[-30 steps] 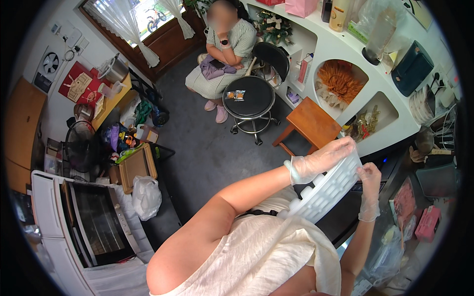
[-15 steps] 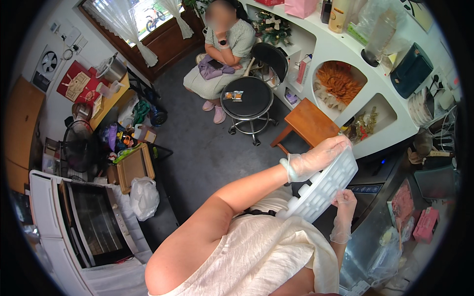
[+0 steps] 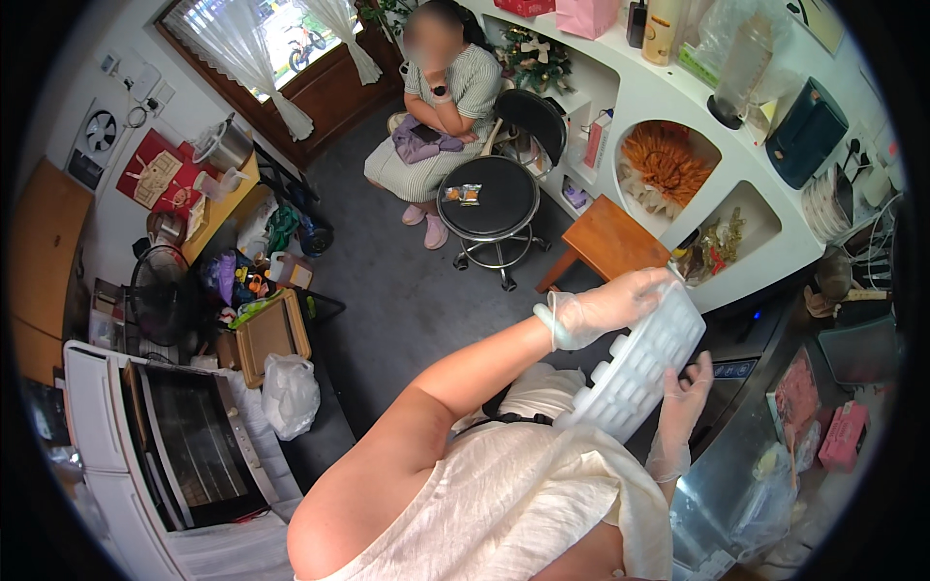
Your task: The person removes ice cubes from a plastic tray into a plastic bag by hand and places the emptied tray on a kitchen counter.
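Apparently steadying the white tray (image 3: 647, 366) aloft, tilted, near the steel bench's (image 3: 714, 494) edge: grasping its far end with the left hand (image 3: 616, 304), holding the right hand's (image 3: 684, 399) grip released just beside. Probably calls for firm left support.

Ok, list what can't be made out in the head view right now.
All in the head view:
White tray, lower end: hidden behind the cream garment.
Right hand: the viewing angle leaves unclear whether its fingertips touch the tray.
White plastic bag: its cloudy film hides any contents.
Packets on the black chair: too small to identify.
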{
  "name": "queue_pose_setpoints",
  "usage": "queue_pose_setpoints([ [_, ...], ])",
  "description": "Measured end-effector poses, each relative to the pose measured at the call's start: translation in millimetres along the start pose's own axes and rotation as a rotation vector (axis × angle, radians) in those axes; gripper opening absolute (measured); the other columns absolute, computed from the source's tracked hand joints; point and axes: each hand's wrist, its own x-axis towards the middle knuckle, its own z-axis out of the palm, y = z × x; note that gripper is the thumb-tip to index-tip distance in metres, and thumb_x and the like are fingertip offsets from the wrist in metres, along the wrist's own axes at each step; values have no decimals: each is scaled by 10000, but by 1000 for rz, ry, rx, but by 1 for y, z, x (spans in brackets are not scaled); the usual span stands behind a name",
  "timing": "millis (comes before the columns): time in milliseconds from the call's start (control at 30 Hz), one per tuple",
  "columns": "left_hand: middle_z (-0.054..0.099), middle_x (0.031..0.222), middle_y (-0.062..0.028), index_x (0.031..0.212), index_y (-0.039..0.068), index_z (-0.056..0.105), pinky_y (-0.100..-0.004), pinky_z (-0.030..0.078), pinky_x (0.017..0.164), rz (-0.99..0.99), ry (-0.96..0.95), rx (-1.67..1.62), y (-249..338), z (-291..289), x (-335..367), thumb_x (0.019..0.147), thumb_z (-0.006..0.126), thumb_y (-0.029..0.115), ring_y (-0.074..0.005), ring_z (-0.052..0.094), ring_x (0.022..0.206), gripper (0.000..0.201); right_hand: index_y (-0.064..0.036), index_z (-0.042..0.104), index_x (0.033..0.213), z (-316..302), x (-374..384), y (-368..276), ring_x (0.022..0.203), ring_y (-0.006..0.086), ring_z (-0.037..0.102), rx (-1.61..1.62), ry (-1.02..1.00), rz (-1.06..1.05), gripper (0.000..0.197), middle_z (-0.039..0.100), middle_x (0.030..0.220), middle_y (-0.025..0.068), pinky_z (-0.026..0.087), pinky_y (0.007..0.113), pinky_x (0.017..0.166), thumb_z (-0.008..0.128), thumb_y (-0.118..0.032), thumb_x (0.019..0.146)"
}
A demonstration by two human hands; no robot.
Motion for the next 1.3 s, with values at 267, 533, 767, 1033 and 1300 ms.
queue_pose_setpoints([
  [267, 560, 1123, -159, 1227, -10, 487, -337, 419, 944, 9, 3, 70, 2, 6, 4, 844, 429, -8, -249, 543, 1080, 387, 23, 600, 707, 18, -7, -81, 526, 55, 396, -53, -504, 46, 227, 508, 534, 6, 371, 268, 489, 680, -154, 825],
  [533, 499, 1200, -172, 1267, -1, 453, -346, 391, 979, 86, 39, 146, -2, 6, -3, 858, 434, -2, -288, 501, 1136, 409, -26, 551, 701, 25, -10, -82, 516, 35, 380, 208, -567, 178, 220, 473, 576, -44, 308, 225, 463, 609, -135, 882],
  [767, 489, 1139, -188, 1217, 1, 468, -363, 405, 939, 129, 171, 226, -10, 13, -10, 860, 439, -13, -341, 509, 1062, 359, -44, 552, 716, 29, -18, -75, 516, 29, 426, 351, -529, 300, 185, 496, 595, -35, 350, 196, 478, 561, -106, 891],
  [1033, 457, 1051, -152, 1258, 24, 429, -354, 438, 819, 86, 180, 317, 3, 17, -15, 853, 430, -21, -269, 525, 852, 408, -9, 535, 684, 34, -26, -56, 550, 26, 360, 339, -353, 201, 201, 436, 572, -48, 305, 220, 477, 567, -60, 876],
  [1300, 496, 1122, -191, 1234, -20, 469, -371, 433, 897, 30, 218, 327, 9, 9, -19, 814, 457, 6, -353, 539, 1015, 421, -26, 596, 878, 9, -4, -41, 612, 48, 498, 420, -328, 200, 136, 529, 685, -28, 420, 211, 575, 557, -149, 919],
])
